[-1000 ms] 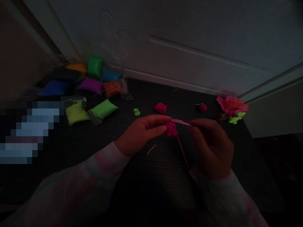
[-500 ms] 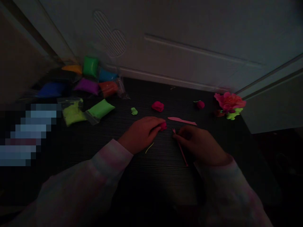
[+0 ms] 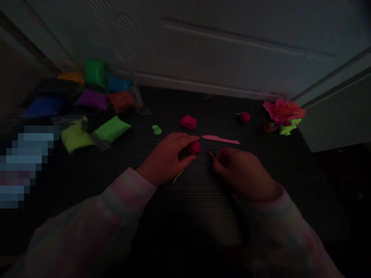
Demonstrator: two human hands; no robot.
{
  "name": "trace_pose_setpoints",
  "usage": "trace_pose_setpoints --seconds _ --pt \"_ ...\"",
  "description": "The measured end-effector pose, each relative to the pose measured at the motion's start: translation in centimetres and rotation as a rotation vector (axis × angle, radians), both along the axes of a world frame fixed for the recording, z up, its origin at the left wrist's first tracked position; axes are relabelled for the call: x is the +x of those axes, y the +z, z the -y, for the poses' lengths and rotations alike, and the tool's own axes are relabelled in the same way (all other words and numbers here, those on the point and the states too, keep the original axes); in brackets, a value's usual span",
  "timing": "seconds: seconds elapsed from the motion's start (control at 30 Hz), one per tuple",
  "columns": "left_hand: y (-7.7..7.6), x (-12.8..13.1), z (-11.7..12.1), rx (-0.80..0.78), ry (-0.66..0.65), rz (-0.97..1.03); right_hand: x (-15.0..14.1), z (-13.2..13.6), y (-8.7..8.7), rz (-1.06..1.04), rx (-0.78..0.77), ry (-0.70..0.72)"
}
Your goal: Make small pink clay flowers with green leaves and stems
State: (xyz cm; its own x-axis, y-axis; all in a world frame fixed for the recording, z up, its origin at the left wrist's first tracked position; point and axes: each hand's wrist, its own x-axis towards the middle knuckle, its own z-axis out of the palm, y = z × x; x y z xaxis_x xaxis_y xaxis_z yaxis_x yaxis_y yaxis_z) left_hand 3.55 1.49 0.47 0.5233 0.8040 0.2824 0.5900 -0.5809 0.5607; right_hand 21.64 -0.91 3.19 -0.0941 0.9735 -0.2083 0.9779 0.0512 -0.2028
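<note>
A small pink ball of modelling clay [image 3: 194, 147] rests low over the dark table, between the thumb and fingers of my left hand [image 3: 169, 156]. The fingers curve loosely around it, and small dark marks show on its side facing right. In a pinch, my right hand [image 3: 242, 170] holds a thin pink modelling tool [image 3: 211, 155], its tip directed at the ball but apart from it. Most of that tool is hidden by the hand. Just beyond lies a flat pink clay knife [image 3: 220, 139]. A thin yellow-green strand [image 3: 177, 176] lies beside my left hand.
Behind my hands are a pink clay lump [image 3: 188, 122], a green clay piece [image 3: 157, 130] and a round pink piece with a stem [image 3: 245, 117]. Bags of coloured clay [image 3: 112, 130] crowd the left; a pink flower [image 3: 284, 112] stands right. A pale panel [image 3: 220, 58] rises behind.
My left thumb and fingers have spread wider, so more of the ball shows. The tool in my right hand has turned, with its shaft now hidden. The whole view has shifted slightly.
</note>
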Motion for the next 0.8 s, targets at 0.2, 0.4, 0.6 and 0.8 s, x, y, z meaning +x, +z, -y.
trace_pose_setpoints --seconds 0.2,0.4,0.6,0.8 --pt "-0.2 0.4 0.0 0.040 0.029 -0.020 -0.2 0.1 0.0 -0.042 0.028 0.014" --pt "-0.2 0.3 -0.1 0.036 0.044 0.013 -0.1 0.0 -0.4 -0.109 0.106 0.103" --pt "0.0 0.2 0.0 0.043 0.023 0.037 0.3 0.2 -0.7 -0.180 0.303 0.160" --pt "0.7 0.2 0.2 0.140 0.130 0.167 0.1 0.9 0.3 -0.305 0.416 0.258"
